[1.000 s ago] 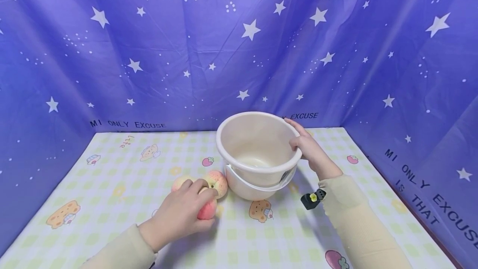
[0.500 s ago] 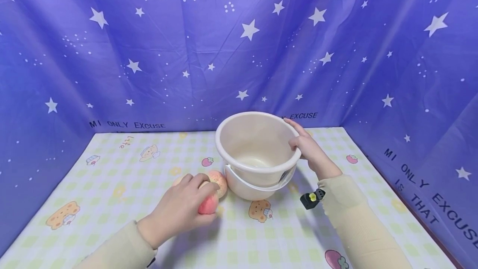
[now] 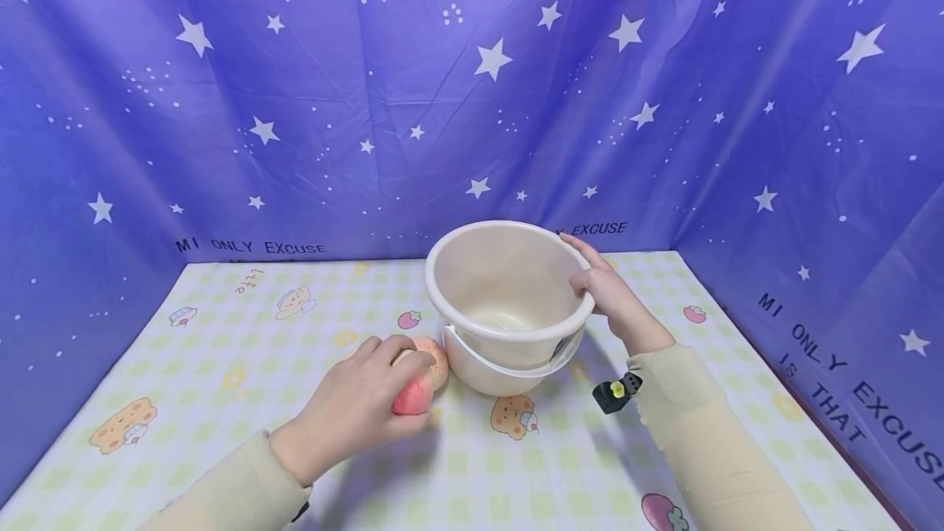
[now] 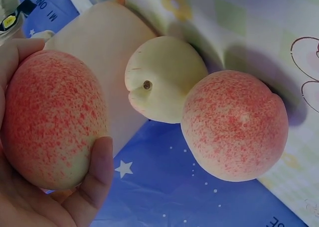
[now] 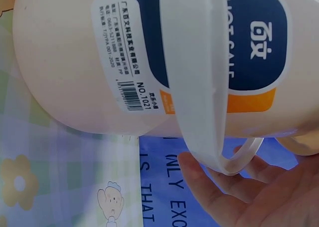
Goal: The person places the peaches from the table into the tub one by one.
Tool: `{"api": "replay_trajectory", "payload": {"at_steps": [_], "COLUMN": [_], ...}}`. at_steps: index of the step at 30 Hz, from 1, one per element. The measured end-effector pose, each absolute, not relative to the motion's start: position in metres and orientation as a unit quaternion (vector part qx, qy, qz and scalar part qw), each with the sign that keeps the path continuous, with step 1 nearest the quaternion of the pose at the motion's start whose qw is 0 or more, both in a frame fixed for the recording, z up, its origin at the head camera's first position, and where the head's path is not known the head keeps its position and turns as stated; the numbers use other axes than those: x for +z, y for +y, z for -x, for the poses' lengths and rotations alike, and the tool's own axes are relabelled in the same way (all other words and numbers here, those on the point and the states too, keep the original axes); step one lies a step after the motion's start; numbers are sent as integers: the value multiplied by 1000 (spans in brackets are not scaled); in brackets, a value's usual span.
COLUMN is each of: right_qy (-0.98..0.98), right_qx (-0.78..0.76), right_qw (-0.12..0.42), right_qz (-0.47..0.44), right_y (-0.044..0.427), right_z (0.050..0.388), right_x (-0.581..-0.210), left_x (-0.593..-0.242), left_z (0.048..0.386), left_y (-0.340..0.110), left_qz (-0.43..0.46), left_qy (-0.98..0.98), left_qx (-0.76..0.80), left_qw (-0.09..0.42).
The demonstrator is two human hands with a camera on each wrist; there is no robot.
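My left hand (image 3: 361, 400) grips a red-speckled peach (image 3: 413, 397), which fills the left side of the left wrist view (image 4: 55, 119), thumb and fingers around it. Two more peaches lie beside the bucket: a pale one (image 4: 164, 80) and a red-speckled one (image 4: 234, 126); in the head view the hand partly hides them. The cream bucket (image 3: 509, 357) stands upright with its handle hanging down. At its right rim my right hand (image 3: 615, 293) holds on, thumb inside and fingers outside. The label (image 5: 124, 57) and handle (image 5: 197, 77) show in the right wrist view.
A checked cloth (image 3: 243, 326) with cartoon prints covers the table. Blue curtains (image 3: 413, 80) with white stars hang behind it and along both sides. The inside of the bucket shows only its bare bottom. A dark wrist device (image 3: 616, 393) sits by the right cuff.
My left hand has tilted and lifted slightly with the peach, which shows a little higher and more to the right. My right hand and the bucket have stayed put.
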State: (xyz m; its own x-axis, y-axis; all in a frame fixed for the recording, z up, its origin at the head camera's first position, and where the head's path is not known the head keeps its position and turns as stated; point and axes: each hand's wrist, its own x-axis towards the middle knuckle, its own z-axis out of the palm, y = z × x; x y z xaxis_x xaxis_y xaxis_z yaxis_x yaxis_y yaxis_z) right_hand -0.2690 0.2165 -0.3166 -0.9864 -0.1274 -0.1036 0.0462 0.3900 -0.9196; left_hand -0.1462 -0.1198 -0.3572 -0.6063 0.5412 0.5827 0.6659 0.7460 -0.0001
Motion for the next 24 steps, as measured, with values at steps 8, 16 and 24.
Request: {"api": "replay_trajectory", "payload": {"at_steps": [8, 16, 24], "right_qy": [831, 830, 830], "right_qx": [-551, -552, -552], "right_qw": [77, 78, 77], "right_qz": [25, 24, 27], "right_y": [216, 216, 216], "right_z": [269, 269, 269], "right_x": [-317, -316, -315], "left_x": [-354, -346, -340], "left_z": [146, 147, 148], "left_y": [-118, -118, -117], "left_qz": [326, 315, 308], "left_qy": [-895, -896, -896], "left_qx": [-110, -114, -116], "left_qw": [282, 290, 298]}}
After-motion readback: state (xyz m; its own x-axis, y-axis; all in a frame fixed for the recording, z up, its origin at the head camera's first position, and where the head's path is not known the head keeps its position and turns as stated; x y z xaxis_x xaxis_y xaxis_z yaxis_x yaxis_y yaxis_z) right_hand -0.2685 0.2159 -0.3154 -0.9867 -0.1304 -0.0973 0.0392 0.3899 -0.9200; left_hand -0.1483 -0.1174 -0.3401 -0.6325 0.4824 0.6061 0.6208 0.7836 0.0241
